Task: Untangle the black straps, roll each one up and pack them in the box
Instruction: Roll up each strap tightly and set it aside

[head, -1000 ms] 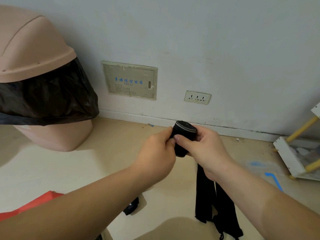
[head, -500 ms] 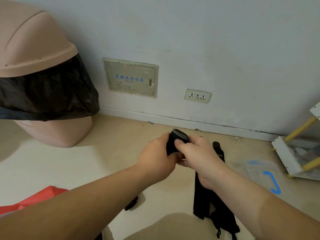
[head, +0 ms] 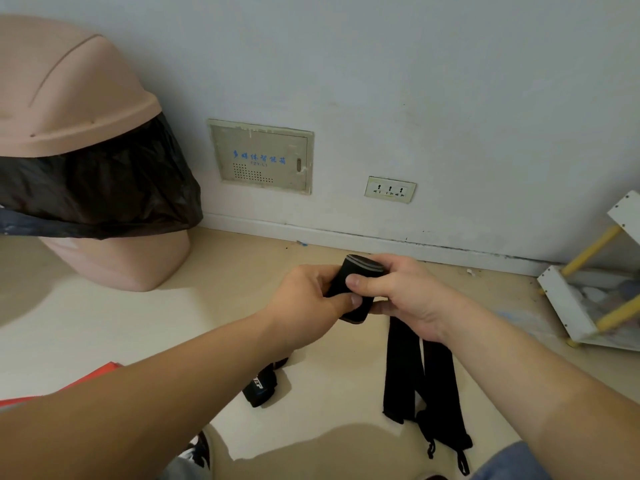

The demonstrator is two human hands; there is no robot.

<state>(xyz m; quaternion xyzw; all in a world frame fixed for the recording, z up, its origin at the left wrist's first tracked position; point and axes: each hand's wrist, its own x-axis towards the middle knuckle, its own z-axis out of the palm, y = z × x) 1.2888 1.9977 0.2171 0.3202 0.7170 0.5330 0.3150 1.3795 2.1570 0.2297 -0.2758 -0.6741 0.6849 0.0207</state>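
While one strap is wound into a tight roll, the job as a whole reads as less than half done. Head view, the only one. Rolled strap (head: 358, 289) is held up at centre frame, clear of the floor: a short black cylinder, tilted, its grey-edged spiral end turned up toward the wall. Left hand (head: 308, 299) enters from lower left, fingers curled round the roll's left side, thumb laid across its front. Right hand (head: 408, 296) enters from lower right and grips the opposite side, thumb over the upper front, fingers curled beneath and behind. Both are closed firmly on the roll, neither slack. No tail hangs from it, so I judge the winding finished or nearly so, with fixing the loose end the likely step in hand. Left to do: loose straps (head: 419, 382) lie flat on the floor at lower centre-right, just below the right wrist. They are long bands, overlapping, with thin loops at their lower ends, and none is rolled. Compact black bundle (head: 261, 386) with white lettering sits on the floor at lower centre, partly under the left forearm. By its shape I take it for a strap already wound. Orange-red edge (head: 97, 373) shows at lower left behind the left arm. It is possibly the box, but too little shows to tell. Nothing visibly packed. Also noted: pink bin (head: 69, 98) with black liner upper left, wall socket (head: 390, 189) right of centre, white rack (head: 564, 303) at right edge.
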